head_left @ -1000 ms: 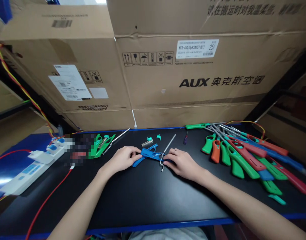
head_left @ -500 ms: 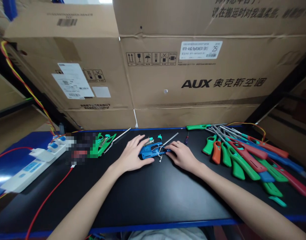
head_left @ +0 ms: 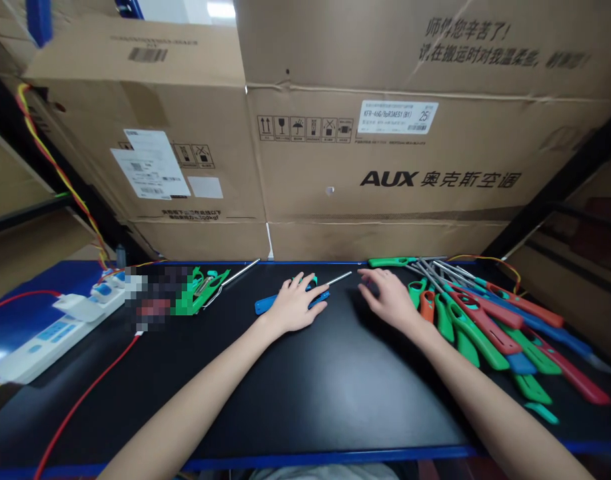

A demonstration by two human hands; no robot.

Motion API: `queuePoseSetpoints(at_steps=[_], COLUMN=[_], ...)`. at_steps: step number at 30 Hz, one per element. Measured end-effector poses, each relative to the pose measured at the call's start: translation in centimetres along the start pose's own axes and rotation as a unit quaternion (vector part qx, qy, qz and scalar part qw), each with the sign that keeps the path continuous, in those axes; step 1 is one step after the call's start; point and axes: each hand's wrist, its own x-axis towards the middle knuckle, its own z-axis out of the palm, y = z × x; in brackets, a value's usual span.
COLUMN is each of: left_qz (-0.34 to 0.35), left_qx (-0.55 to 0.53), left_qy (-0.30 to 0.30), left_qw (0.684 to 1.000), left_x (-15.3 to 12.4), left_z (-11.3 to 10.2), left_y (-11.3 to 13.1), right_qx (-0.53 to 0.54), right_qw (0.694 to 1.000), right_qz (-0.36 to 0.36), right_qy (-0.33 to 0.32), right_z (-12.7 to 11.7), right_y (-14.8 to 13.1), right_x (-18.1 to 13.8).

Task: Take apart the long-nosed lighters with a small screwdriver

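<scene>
Head view: My left hand (head_left: 296, 308) lies spread over the blue casing (head_left: 266, 305); I cannot tell how firmly it presses. The metal tube (head_left: 339, 279) projects toward my right hand (head_left: 389, 300), whose thumb and fingers stand parted. Risk: uneven palm pressure could slide casing or tube across the worktop (head_left: 335, 393). Risk: a wide right-hand sweep could disturb the adjacent lighters (head_left: 480, 337).

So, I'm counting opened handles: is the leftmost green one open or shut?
Open: the green handle shows a silvery part inside.
</scene>
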Motion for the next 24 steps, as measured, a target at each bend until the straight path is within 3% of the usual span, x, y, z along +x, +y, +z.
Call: queuePoseSetpoints(at_steps=[5, 10, 20, 24], left_qz=[0.025, 0.000, -0.162, -0.193], left_qx=[0.020, -0.012, 0.013, 0.027], left_qy=[-0.004, 0.013, 0.097, 0.113], left_qw=[0.999, 1.000, 0.982, 0.974], left_x=[0.5, 0.2, -0.2, -0.5], left_z=[-1.7, -2.4, -0.3, 0.0], left_y=[-3.3, -5.8, -3.7, -3.4], right_qx=[-0.096, -0.131, -0.141, -0.149], right_qw=[0.987, 0.968, 0.958, 0.952], right_qz=[0.122, 0.216, 0.250, 0.266], right_qy=[0.046, 0.010, -0.021, -0.030], right_z=[-3.0, -4.2, -4.6, -4.9], right_y=[4.9, 8.1, 9.1, 9.1], right_x=[0.5, 0.0, -0.2, -0.2])
